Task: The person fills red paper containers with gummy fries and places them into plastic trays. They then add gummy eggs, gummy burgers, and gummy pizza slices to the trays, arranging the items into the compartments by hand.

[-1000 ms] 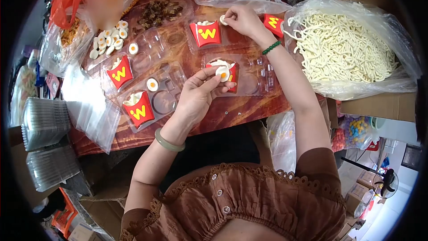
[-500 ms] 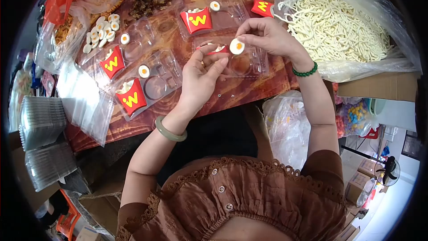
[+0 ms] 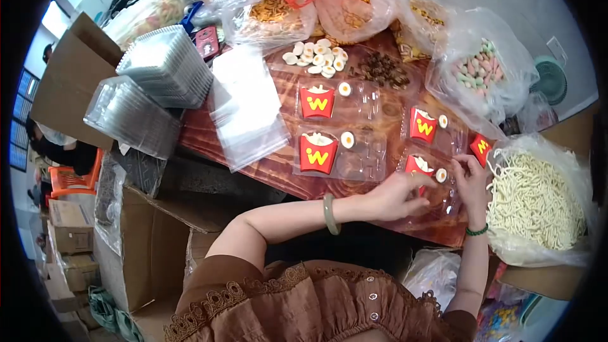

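Note:
My left hand [image 3: 402,196] is over the lower right clear plastic tray [image 3: 446,199], thumb and fingers apart, partly covering a red fries box [image 3: 419,166] with white sticks in it. A fried-egg-like piece [image 3: 441,175], white with an orange centre, sits in that tray between my hands. My right hand [image 3: 472,183] is at the tray's right side, its fingers bent and apparently holding nothing. Close to its fingertips is another red box [image 3: 479,149] beside the bag of pale sticks [image 3: 538,196]. Another filled red box [image 3: 422,125] and egg piece [image 3: 443,121] are in the tray behind.
Two more trays with red boxes [image 3: 318,152] lie left of my hands. Egg pieces [image 3: 316,57] and dark brown bits [image 3: 383,69] are piled behind. Clear bags [image 3: 247,107] lie on the table, with stacked trays [image 3: 168,66] to the left. Snack bags [image 3: 272,16] line the back.
The egg piece from my right hand is now in the tray, and that hand has moved off it toward the red box. The camera view has swung left.

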A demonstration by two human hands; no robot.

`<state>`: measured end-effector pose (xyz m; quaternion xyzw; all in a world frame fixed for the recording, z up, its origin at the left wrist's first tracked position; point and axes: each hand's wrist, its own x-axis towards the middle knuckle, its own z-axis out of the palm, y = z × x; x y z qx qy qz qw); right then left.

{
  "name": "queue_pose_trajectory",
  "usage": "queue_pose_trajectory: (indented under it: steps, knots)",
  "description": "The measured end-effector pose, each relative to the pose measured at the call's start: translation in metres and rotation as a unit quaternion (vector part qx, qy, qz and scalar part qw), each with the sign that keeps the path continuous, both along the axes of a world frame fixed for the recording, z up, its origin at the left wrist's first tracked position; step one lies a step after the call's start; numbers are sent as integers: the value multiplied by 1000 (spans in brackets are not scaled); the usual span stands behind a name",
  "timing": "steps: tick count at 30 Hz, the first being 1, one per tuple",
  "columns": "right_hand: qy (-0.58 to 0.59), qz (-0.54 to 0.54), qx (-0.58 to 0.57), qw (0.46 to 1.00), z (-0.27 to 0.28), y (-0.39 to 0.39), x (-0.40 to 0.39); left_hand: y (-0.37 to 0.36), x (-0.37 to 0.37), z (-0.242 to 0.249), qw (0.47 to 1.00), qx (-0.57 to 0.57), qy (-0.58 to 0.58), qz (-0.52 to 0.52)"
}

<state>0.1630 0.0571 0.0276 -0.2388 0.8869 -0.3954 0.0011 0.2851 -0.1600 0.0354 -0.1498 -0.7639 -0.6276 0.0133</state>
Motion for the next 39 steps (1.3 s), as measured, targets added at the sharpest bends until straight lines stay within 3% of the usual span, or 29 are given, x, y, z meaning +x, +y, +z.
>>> queue_pose_trajectory:
  steps: [2,3,5,6,8,10,12,15,18,19,20,22,23,25,26,30,32,34,36,37,38,39]
  knots:
    - [-26,-1,-86,996,15,-11,4,-50,-28,5,980,-46,171,93]
    - [-12,18,-82,996,17,-14,4,-83,-40,10,982,-18,122,146]
    - [-13,49,-74,996,28,-25,11,-161,-69,31,945,-85,42,313]
    - [-23,60,-56,996,33,-30,16,-212,-98,6,883,-173,117,421]
    - [-23,86,-26,996,42,-43,24,-286,-122,17,838,-169,81,512]
    - [-58,99,-31,993,45,-53,29,-360,-155,1,781,-292,82,546]
    - [-34,109,-14,993,49,-62,31,-413,-184,-17,764,-384,64,515]
    - [-36,112,13,993,54,-69,31,-428,-208,-18,792,-456,-35,404]
    - [-52,96,28,994,53,-71,30,-425,-256,-44,798,-447,-36,402]
    - [-56,86,29,994,52,-73,30,-424,-270,-36,821,-454,-106,329]
    - [-60,77,30,995,51,-74,30,-416,-275,-39,824,-449,-105,330]
    - [-51,78,30,995,48,-77,30,-396,-275,-47,711,-417,-23,566]
    - [-62,73,49,994,49,-79,30,-403,-280,-49,713,-414,-25,565]
    - [-76,66,65,993,46,-76,31,-421,-293,-53,752,-238,-66,611]
    - [-77,64,65,993,45,-76,32,-419,-297,-60,720,-317,-74,613]
    - [-94,75,40,992,34,-81,34,-435,-289,-68,724,-400,-36,561]
    - [-91,81,38,992,32,-88,31,-448,-281,-61,796,-402,-94,442]
    - [-135,76,38,987,35,-99,32,-438,-276,-61,771,-430,-79,464]
    - [-123,83,59,987,44,-106,32,-435,-280,-73,700,-505,21,504]
    - [-115,92,78,986,47,-108,33,-433,-282,-64,769,-412,-71,483]
    - [-109,93,76,987,48,-107,34,-437,-283,-66,768,-412,-66,486]
    - [-106,93,71,987,47,-103,36,-446,-287,-77,787,-336,20,516]
